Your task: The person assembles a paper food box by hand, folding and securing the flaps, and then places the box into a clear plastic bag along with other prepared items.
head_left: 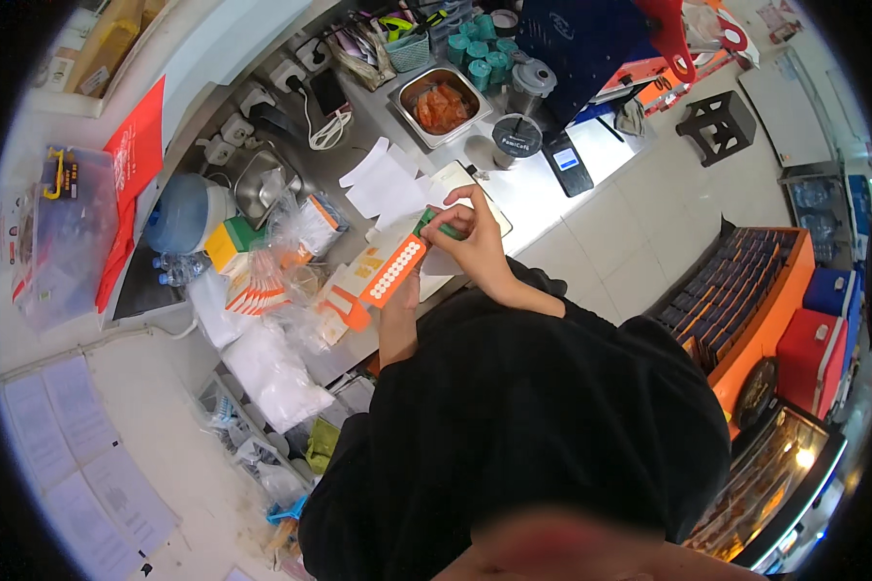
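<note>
An orange and white cardboard carton [395, 268] with rows of white dots on its side is held over the steel counter [366, 105]. Its lower-left end has an orange flap standing open, and its far end is green. My left hand [404, 293] grips the carton from beneath, its fingers mostly hidden behind it. At the green end, my right hand [472, 240] pinches the edge with thumb and fingers. Flattened white card pieces [386, 179] lie just beyond the carton. To the left sit a stack of folded orange and white cartons [260, 288] and clear plastic wrap [305, 305].
A steel pan of orange-red food [443, 107] stands at the back, near teal cups [480, 73] and a lidded cup [516, 140]. A black card terminal [566, 165] lies at the counter's right edge. A black stool [717, 126] stands on the floor.
</note>
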